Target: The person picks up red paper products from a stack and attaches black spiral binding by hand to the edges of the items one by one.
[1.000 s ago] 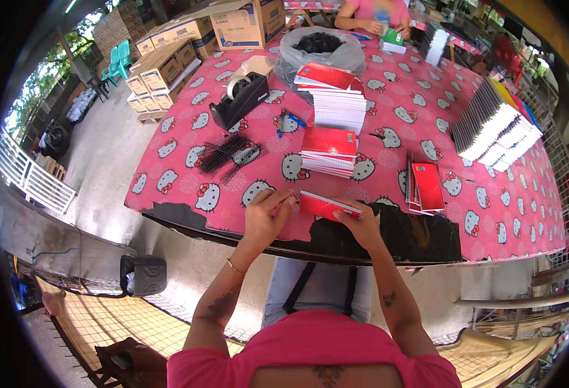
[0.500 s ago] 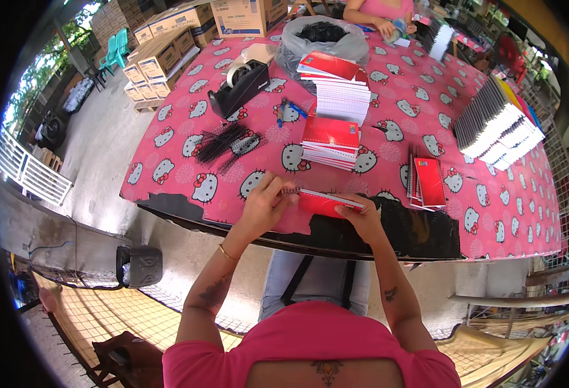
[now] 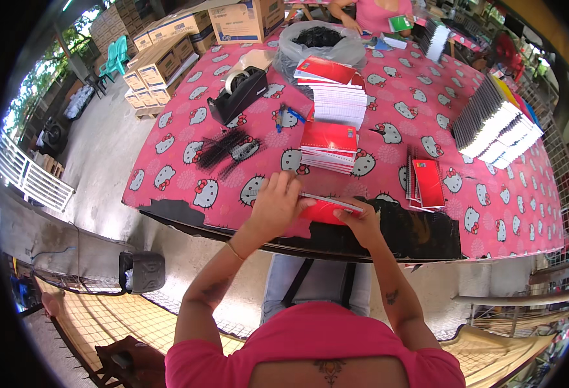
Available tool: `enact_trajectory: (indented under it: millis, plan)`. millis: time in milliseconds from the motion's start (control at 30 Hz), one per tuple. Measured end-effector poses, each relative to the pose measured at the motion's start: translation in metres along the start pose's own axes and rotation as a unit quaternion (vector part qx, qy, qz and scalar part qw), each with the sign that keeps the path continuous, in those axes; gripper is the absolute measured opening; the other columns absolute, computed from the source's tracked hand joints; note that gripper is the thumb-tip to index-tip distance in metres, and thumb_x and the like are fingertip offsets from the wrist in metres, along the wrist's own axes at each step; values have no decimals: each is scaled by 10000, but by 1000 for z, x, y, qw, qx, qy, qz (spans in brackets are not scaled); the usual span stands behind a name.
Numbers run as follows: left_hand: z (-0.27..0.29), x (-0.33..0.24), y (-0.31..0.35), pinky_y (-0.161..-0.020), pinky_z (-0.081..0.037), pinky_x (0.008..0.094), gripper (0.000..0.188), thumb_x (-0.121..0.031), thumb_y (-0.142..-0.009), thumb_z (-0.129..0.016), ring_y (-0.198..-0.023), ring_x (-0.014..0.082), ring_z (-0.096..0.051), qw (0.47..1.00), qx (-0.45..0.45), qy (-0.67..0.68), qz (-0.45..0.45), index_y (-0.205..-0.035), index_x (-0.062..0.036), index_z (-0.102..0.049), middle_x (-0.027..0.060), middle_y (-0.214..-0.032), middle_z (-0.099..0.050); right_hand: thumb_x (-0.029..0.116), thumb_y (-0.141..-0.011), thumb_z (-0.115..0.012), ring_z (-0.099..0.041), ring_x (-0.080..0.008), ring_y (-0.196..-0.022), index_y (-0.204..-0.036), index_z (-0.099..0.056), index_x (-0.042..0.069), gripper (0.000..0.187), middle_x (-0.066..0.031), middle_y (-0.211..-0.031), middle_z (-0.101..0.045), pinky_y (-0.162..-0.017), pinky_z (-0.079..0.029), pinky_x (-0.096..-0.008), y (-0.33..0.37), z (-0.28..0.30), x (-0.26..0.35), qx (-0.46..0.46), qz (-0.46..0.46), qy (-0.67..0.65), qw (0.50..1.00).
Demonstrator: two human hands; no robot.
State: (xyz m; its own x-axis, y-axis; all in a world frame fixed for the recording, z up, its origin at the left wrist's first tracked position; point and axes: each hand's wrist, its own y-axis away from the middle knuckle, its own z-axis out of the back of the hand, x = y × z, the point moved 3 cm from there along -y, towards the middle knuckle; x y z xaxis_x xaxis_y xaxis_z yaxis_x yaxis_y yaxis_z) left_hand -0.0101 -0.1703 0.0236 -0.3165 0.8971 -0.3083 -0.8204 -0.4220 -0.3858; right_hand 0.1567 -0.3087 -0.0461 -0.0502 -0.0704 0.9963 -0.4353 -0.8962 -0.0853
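A small red notebook (image 3: 326, 210) is between my hands at the table's near edge, its white page edges facing away from me. My left hand (image 3: 278, 199) is closed on the notebook's left end, its thumb on the cover. What else its fingers may hold there is hidden. My right hand (image 3: 362, 220) grips the right end, thumb across the red cover. Just beyond lies a short stack of red notebooks (image 3: 328, 139), with a taller stack of loose-leaf red pads (image 3: 339, 100) behind it. Black spiral coils (image 3: 223, 152) lie in a pile to the left.
A black tape dispenser (image 3: 239, 97), blue pens (image 3: 287, 116) and a grey plastic bag (image 3: 323, 48) stand farther back. Bound red notebooks (image 3: 426, 184) lie to the right, near a big stack of spiral notebooks (image 3: 498, 123). Across the table a person (image 3: 381, 16) holds a green notebook.
My left hand has moved right from the coil at the notebook's end onto the notebook itself. Across the table, the other person now holds up a green notebook.
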Motion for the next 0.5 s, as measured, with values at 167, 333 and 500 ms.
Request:
enact_trajectory:
  millis: [167, 333, 500]
  plan:
    - [-42, -24, 40, -1118, -140, 659, 876, -542, -876, -580, -1423, 442, -299, 985, -59, -160, 10, -1471, 52, -335, 255, -1527, -342, 148, -910, -715, -570, -57, -820, -1147, -695, 17, 272, 3, -945, -663, -728, -462, -228, 6, -5, 20, -60, -42, -44, 996]
    - [-15, -21, -3, -1140, -53, 665, 929, -589, -867, -560, -1464, 431, -237, 972, -79, -223, -4, -1481, 63, -314, 280, -1548, -299, 136, -921, -698, -562, -52, -851, -1151, -694, 14, 260, 12, -958, -667, -765, -463, -223, 2, -4, 24, -15, -17, -12, 1000]
    - [-43, -35, 43, -1125, -45, 692, 870, -578, -919, -492, -1467, 426, -240, 987, -36, -152, -45, -1466, 77, -328, 276, -1544, -314, 133, -917, -699, -562, -56, -867, -1167, -686, 5, 281, 7, -980, -673, -781, -469, -228, -7, 6, 39, -16, -1, -73, 997]
